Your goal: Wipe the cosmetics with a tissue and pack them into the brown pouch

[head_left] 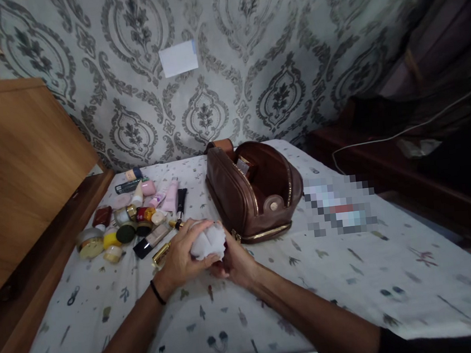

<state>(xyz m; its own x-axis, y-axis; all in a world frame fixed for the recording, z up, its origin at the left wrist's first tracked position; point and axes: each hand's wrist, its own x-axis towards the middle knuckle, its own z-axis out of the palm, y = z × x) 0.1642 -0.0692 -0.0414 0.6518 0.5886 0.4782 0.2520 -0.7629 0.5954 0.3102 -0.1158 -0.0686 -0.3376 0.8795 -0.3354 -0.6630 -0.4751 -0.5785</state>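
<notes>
My left hand [181,254], with a black band at the wrist, is closed round a crumpled white tissue or soft cloth [209,242]. My right hand [241,264] meets it from the other side, fingers curled in under the white wad. A small dark patch shows between the right fingers, but what it belongs to is hidden. Just beyond both hands stands a brown leather toiletry bag [231,191] with its zipped top open. Inside it a small brown and gold item [246,167] is partly visible. A gold tube [161,255] lies beside my left hand.
Several cosmetics cluster at the left: a silver-lidded jar [90,243], a foundation bottle [152,240], a pink tube [171,196] and a black tube [181,202]. A blurred-out flat item [339,205] lies right of the bag. A wooden panel [19,165] borders the patterned tablecloth [217,319] at left.
</notes>
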